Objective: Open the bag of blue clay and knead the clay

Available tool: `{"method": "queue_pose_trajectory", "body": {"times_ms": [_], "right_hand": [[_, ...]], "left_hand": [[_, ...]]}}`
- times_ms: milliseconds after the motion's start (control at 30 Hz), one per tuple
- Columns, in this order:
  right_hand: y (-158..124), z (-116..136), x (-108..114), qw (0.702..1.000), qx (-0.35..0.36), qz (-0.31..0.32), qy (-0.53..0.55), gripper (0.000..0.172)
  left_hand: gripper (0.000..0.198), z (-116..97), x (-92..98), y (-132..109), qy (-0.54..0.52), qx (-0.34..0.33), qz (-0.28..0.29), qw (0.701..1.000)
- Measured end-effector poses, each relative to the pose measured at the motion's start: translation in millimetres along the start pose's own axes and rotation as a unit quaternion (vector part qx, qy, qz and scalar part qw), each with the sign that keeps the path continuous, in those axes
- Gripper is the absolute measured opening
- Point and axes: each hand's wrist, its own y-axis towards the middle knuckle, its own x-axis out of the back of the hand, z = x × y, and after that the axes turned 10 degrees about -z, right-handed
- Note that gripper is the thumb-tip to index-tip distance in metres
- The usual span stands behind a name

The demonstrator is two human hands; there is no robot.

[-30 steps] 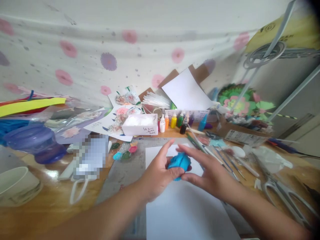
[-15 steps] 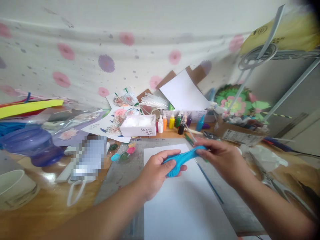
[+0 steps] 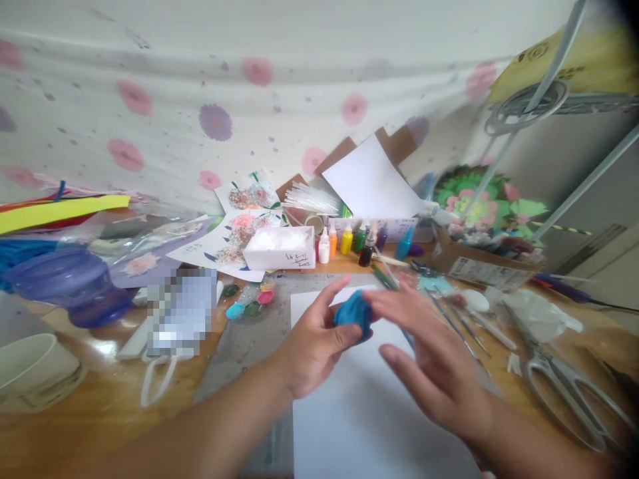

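Note:
A lump of soft blue modelling clay [image 3: 352, 315] sits in my left hand [image 3: 314, 346], pinched between the thumb and the fingers. My right hand [image 3: 434, 359] is beside it on the right, fingers apart and somewhat blurred. Its fingertips reach the lump's right edge, and the thumb stands away from it. Both hands are over a white sheet of paper [image 3: 359, 419], which lies on a grey mat [image 3: 249, 372].
Paint bottles [image 3: 346, 239] and a white box [image 3: 279, 249] line the back. Scissors [image 3: 554, 372] and brushes [image 3: 462, 332] lie at right. On the left are a small paint palette [image 3: 251, 301], a blurred-out device [image 3: 182, 313], a purple container [image 3: 70, 286] and a white cup [image 3: 34, 372].
The stretched blue clay is now folded into a compact lump in my left hand. My right hand has let go of its end, opened, and come down closer.

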Motion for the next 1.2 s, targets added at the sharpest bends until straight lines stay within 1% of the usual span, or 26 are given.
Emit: {"method": "queue_pose_trajectory", "body": {"times_ms": [33,67,100,167,200,233,300,333,400,467,500,567,633,700,767,833,900,967,1000,1033,1067,1133,1167,1200], "right_hand": [[3.7,-3.1,3.8,0.999,-0.019,-0.026,0.004,0.042],[7.0,-6.4,6.3,0.999,-0.031,-0.028,0.005,0.042],[9.4,-9.6,7.3,0.999,-0.039,-0.007,0.008,0.045],[11.4,-15.5,5.7,0.997,-0.042,0.055,0.023,0.052],[11.3,-17.6,3.9,0.996,-0.036,0.077,0.032,0.053],[10.6,-19.0,2.0,0.995,-0.029,0.084,0.037,0.050],[9.0,-19.2,-0.5,0.997,-0.014,0.072,0.030,0.041],[8.2,-18.3,-0.9,0.998,-0.012,0.063,0.023,0.036],[7.1,-15.4,-0.4,0.998,-0.018,0.051,0.018,0.029],[6.3,-13.2,0.4,0.998,-0.025,0.043,0.032,0.027],[6.1,-13.0,0.7,0.998,-0.028,0.041,0.048,0.027],[5.7,-15.5,1.5,0.995,-0.041,0.032,0.082,0.023],[5.5,-22.4,3.6,0.991,-0.080,0.018,0.103,0.014],[5.4,-32.1,7.6,0.984,-0.144,-0.002,0.101,0.007],[5.5,-41.0,12.1,0.975,-0.208,-0.026,0.079,0.006],[6.0,-44.6,13.9,0.970,-0.233,-0.052,0.037,0.011],[6.3,-40.7,10.7,0.975,-0.204,-0.085,-0.025,0.014],[5.5,-30.7,2.3,0.980,-0.131,-0.117,-0.091,0.018],[4.3,-24.7,-3.1,0.983,-0.085,-0.119,-0.114,0.021],[2.6,-18.8,-8.9,0.985,-0.042,-0.108,-0.129,0.026],[0.4,-13.4,-14.5,0.987,-0.005,-0.084,-0.139,0.033],[-4.6,-5.1,-23.6,0.987,0.043,-0.013,-0.153,0.049],[-6.8,-2.5,-26.3,0.985,0.053,0.020,-0.161,0.055],[-8.3,-0.9,-27.5,0.983,0.057,0.047,-0.167,0.059]], "left_hand": [[0.081,-0.8,-0.4,-0.4,0.010,0.000,0.011,1.000],[0.083,-1.2,-0.4,-0.8,0.021,0.001,0.023,1.000],[0.084,-1.3,-0.1,-1.3,0.033,0.002,0.036,0.999],[0.086,-1.0,1.4,-2.0,0.055,0.004,0.059,0.997],[0.087,-0.8,2.3,-2.1,0.062,0.004,0.065,0.996],[0.090,-0.5,3.1,-2.0,0.064,0.003,0.067,0.996],[0.090,-0.1,4.1,-1.1,0.054,-0.001,0.059,0.997],[0.085,0.1,4.3,-0.3,0.048,-0.003,0.055,0.997],[0.066,0.6,4.6,1.5,0.062,0.002,0.053,0.997],[0.043,0.9,4.8,3.3,0.110,0.004,0.048,0.993],[0.035,0.9,4.9,3.9,0.134,0.002,0.041,0.990],[0.029,0.0,4.8,5.0,0.169,-0.001,0.025,0.985],[0.031,-1.8,4.4,6.0,0.187,0.002,0.008,0.982],[0.031,-3.3,4.1,7.3,0.198,0.003,-0.015,0.980],[0.030,-3.4,4.3,8.6,0.196,0.000,-0.043,0.980],[0.029,-1.8,4.5,9.4,0.183,-0.002,-0.062,0.981],[0.031,0.6,4.2,9.2,0.161,-0.011,-0.059,0.985],[0.036,2.8,2.6,8.0,0.126,-0.030,-0.031,0.991],[0.041,3.6,1.4,7.2,0.106,-0.039,-0.009,0.994],[0.045,4.3,0.0,6.3,0.086,-0.045,0.017,0.995],[0.049,4.8,-1.2,5.4,0.068,-0.047,0.043,0.996],[0.053,5.8,-2.8,4.2,0.042,-0.042,0.075,0.995],[0.051,6.3,-2.8,4.2,0.035,-0.041,0.076,0.996],[0.046,6.6,-2.2,4.5,0.032,-0.044,0.065,0.996]]}}
